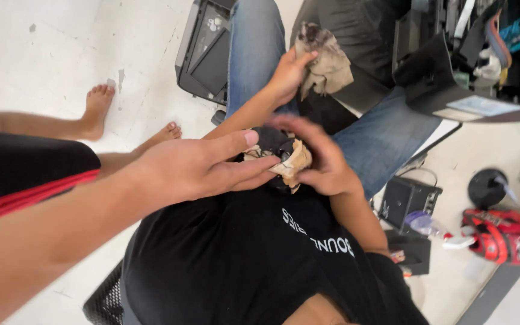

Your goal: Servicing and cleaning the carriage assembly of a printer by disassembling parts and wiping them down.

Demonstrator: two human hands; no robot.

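Observation:
My left hand [203,167] reaches in from the left with its fingers stretched out and together, holding nothing. Its fingertips touch a crumpled tan cloth [293,162] wrapped round a small black part [274,141]. A seated person in a black shirt [242,253] and blue jeans [254,54] holds that bundle in one hand [326,165]. That person's other hand [287,75] grips a dirty grey-brown rag [327,63] farther up. My right hand is out of view.
My black shorts with a red stripe [25,174] and bare feet [97,108] lie at the left on the pale floor. A dark printer-like machine [203,51] sits at the top, with opened equipment [452,72] at the upper right. A small black box [407,201], a clear bottle [422,224] and a red-and-black item [501,236] lie at the right.

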